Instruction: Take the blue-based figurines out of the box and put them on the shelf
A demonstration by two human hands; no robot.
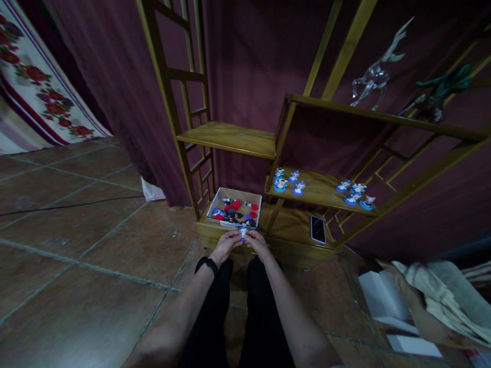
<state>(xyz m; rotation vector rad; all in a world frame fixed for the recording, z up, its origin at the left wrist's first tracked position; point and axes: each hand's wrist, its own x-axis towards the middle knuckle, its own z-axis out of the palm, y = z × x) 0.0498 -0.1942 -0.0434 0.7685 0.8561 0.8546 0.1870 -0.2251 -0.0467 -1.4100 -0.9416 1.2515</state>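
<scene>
Between my two hands, just in front of a shallow cardboard box, is a small white and purple figurine (243,233). My left hand (227,244) pinches it from the left side. On its right side the fingers of my right hand (258,242) are closed on it too. The open box (214,203) holds several more figurines and red round pieces in a jumble. On the middle shelf (320,193) stand figurines of the same sort, one group (293,176) at the left end and another group (353,198) at the right end.
A phone (318,229) lies on the low shelf to the right. Above, a clear deer ornament (371,82) and a dark green ornament (441,89) stand on the upper shelf. White boxes (385,299) and cloth lie on the floor at right. A cable (76,199) crosses the tiles at left.
</scene>
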